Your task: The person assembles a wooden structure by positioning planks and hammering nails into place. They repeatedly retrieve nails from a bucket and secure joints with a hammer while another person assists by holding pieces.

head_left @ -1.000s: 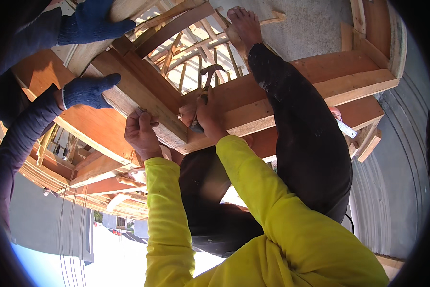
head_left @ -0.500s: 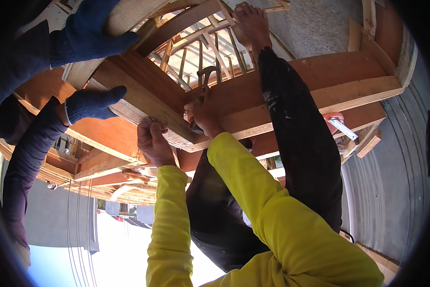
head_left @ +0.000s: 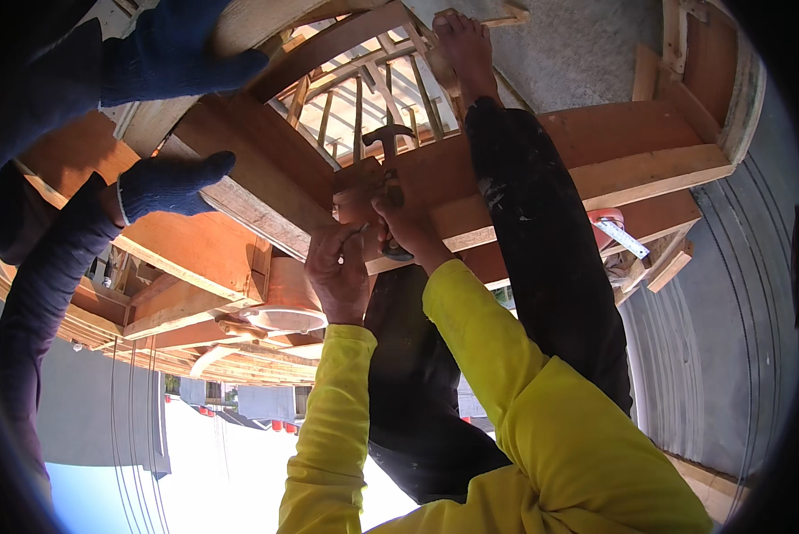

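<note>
My right hand (head_left: 407, 228) is shut on the handle of a claw hammer (head_left: 388, 135), whose metal head points up against a wooden beam (head_left: 542, 182). Just to its left, my left hand (head_left: 338, 272) grips the edge of the same timber joint; whether it pinches something small I cannot tell. Both of my sleeves are yellow. A leg in black trousers (head_left: 542, 258) runs up past my right arm, and its bare foot (head_left: 464, 46) rests on the timber frame above.
Another person's two blue-gloved hands (head_left: 170, 182) press on the planks at upper left. An orange tape measure (head_left: 608, 229) lies on the beam to the right. Curved wooden slats (head_left: 364, 84) lie behind the hammer, and grey concrete (head_left: 577, 53) beyond.
My left hand has shifted right, closer to my right hand at the joint. The hammer head sits slightly higher. The lower blue glove has slid right along the plank.
</note>
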The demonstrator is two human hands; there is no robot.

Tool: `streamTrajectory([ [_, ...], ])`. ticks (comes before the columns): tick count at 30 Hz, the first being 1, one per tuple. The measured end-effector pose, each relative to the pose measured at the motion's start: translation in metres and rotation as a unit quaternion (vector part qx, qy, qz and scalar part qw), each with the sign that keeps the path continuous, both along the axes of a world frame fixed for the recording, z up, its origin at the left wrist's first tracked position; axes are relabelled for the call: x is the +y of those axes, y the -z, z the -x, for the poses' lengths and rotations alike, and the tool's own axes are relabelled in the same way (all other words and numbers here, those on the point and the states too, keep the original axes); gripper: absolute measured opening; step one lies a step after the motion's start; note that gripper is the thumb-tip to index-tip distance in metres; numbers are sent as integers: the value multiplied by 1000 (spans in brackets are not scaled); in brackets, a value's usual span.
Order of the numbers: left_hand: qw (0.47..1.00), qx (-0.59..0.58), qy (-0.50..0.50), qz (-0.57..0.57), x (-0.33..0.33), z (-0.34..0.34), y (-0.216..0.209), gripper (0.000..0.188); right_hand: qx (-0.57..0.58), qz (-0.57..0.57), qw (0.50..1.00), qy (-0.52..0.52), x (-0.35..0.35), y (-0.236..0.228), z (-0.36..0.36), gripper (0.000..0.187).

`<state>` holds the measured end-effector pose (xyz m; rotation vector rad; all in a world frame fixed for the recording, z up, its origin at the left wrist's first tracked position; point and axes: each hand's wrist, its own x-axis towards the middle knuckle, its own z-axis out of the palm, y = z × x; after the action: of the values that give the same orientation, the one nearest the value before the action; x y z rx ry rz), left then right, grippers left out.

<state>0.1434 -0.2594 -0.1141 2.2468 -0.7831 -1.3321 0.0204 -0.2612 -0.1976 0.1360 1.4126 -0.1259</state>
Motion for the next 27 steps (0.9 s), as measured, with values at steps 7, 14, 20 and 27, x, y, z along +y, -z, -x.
streamTrajectory([
  [7, 959, 177, -194, -105, 2, 43, 54, 5, 18, 135, 988, -72, -41, -1, 35, 95],
  [14, 883, 198, -403, -134, -9, 55, 79, 5, 16, 140, 989, 42, -37, 24, 21, 97],
  [20, 821, 313, -476, -37, 13, 56, 118, 14, 67, 155, 983, 65, -33, 45, 4, 95],
  [27, 870, 259, -396, -139, 35, 40, 159, 20, 58, 95, 994, 2, -24, 62, 4, 85],
])
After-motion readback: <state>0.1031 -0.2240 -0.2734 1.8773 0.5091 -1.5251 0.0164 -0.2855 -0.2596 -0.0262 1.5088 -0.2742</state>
